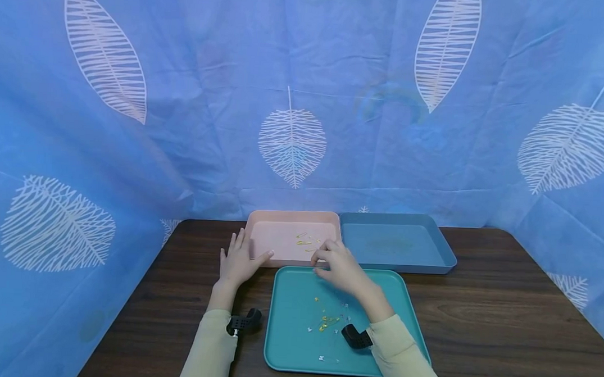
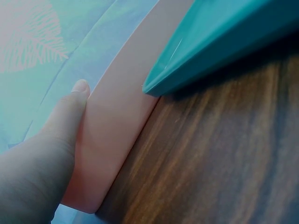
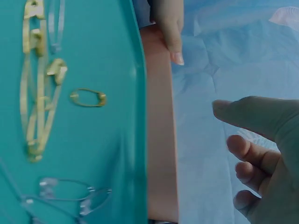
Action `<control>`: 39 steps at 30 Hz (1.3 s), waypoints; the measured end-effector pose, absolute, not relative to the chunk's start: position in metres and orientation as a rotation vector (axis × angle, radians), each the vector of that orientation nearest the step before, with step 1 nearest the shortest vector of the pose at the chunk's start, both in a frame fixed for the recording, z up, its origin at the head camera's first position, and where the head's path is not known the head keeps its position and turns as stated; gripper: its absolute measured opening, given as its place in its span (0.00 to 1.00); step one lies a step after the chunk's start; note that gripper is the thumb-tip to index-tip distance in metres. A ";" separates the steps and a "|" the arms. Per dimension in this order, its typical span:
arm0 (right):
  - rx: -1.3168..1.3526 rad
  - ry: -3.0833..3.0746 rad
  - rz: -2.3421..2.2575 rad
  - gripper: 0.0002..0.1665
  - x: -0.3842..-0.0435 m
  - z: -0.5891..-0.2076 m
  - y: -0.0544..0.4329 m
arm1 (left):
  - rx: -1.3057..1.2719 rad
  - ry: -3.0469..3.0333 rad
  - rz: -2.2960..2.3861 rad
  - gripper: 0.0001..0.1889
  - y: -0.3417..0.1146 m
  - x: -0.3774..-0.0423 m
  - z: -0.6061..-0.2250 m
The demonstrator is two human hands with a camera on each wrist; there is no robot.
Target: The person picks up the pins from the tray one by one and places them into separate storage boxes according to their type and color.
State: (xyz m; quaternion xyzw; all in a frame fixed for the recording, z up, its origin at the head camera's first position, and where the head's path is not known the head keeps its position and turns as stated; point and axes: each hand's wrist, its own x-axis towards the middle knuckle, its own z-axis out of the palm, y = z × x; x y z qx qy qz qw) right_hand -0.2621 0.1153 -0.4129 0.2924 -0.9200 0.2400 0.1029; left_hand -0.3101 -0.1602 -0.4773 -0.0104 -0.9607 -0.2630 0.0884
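My left hand (image 1: 237, 264) rests at the near-left corner of the pink tray (image 1: 267, 226), fingers spread, thumb along the front rim. Several gold safety pins (image 1: 303, 243) lie in that tray. Over the pink tray's near-right edge is my right hand (image 1: 341, 269), its fingers loosely bent. In the right wrist view no object shows between its thumb and fingers. Nearer me, the teal tray (image 1: 287, 351) carries gold safety pins (image 3: 39, 93), a small gold safety pin (image 3: 88, 97) and silver safety pins (image 3: 70, 196).
A blue tray (image 1: 396, 243) stands to the right of the pink one, side by side. All the trays are on a dark wooden table (image 1: 489, 309). Behind them hangs a blue cloth (image 1: 208, 122) with white leaf prints.
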 end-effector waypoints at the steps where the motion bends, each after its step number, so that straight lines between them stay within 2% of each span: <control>1: 0.875 -2.733 0.713 0.04 -0.261 -0.414 0.116 | -0.029 -2.860 -0.784 0.55 -0.160 -0.310 -0.477; 12: 1.015 -2.833 0.737 0.06 -0.254 -0.428 0.118 | -0.047 -2.853 -0.794 0.55 -0.158 -0.308 -0.479; 21: 1.128 -2.934 0.650 0.16 -0.250 -0.434 0.115 | -0.033 -2.851 -0.794 0.55 -0.161 -0.306 -0.484; 27: 1.102 -3.042 0.577 0.19 -0.249 -0.436 0.112 | -0.030 -2.850 -0.791 0.55 -0.160 -0.308 -0.484; 39: 1.069 -3.062 0.551 0.14 -0.249 -0.433 0.113 | -0.034 -2.870 -0.787 0.56 -0.161 -0.311 -0.478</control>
